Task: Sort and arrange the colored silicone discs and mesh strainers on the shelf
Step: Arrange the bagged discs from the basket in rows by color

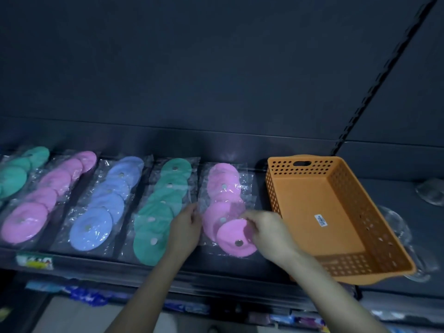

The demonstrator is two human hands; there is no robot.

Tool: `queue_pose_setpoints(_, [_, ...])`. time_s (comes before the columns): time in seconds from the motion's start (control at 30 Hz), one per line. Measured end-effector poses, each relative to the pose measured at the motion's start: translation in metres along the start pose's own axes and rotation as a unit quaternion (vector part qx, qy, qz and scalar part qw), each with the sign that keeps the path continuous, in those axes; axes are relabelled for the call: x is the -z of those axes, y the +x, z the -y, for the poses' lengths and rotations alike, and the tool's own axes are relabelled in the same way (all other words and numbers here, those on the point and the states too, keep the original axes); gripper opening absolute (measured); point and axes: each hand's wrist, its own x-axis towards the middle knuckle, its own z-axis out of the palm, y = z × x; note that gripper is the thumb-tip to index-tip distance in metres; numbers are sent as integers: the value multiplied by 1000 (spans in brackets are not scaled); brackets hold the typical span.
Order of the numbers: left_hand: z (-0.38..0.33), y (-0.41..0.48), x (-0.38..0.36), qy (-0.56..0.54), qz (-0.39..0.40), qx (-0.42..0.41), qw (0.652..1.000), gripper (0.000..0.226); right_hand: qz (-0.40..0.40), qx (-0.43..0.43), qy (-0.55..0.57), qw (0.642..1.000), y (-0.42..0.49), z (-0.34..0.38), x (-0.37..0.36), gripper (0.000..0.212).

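Right hand [266, 227] pinching front pink disc [234, 236], left hand [186, 227] curled against the pink row's wrapper [202, 188], grip unclear

Disc rows [223, 207] on shelf [240, 265], basket [336, 219] right.

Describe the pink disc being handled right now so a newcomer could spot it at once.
Find the orange basket at the right of the shelf; the pink row lies just left of it. The front pink disc sits at that row's near end, pinched by the right hand. Unlike its neighbours, it lies on top, skewed toward the basket.
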Motion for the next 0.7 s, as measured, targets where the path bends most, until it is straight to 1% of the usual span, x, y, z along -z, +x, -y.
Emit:
queue_pose_setpoints(0.1, [3, -2, -2, -1, -13, 2, 1000, 36, 38, 0, -49, 998, 8, 4, -16, 35])
queue_pose_setpoints(0.17, [4, -3, -1, -2, -16, -1, 1000, 39, 46, -9, -47, 998, 12, 2, -24, 32])
queue_pose_setpoints(0.23, [6, -3, 0, -5, -18, -12, 1000, 37, 25, -8, -26, 999, 14, -1, -31, 26])
queue_pose_setpoints(0.27, [7, -3, 0, -4, -16, -18, 1000, 34, 8, -3, -16, 1000, 14, -2, -35, 27])
queue_pose_setpoints(0.33, [6, -3, 0, 4, 2, -28, 1000, 35, -19, -2, -17, 1000, 10, -3, -38, 40])
queue_pose_setpoints(0.43, [2, -5, -4, 15, 47, -23, 999, 48, -24, -23, -26, 999, 0, -5, -43, 64])
queue_pose_setpoints(0.53, [0, -7, -10, 19, 52, -16, 998, 55, -8, -70, 48, 996, -7, -9, -53, 83])
queue_pose_setpoints(0.63, [1, -10, -15, 19, 45, -3, 999, 61, -19, -88, 109, 990, -5, -13, -60, 92])
queue_pose_setpoints(0.7, [2, -9, -18, 14, 38, 3, 999, 62, -43, -87, 143, 985, -1, -12, -61, 84])
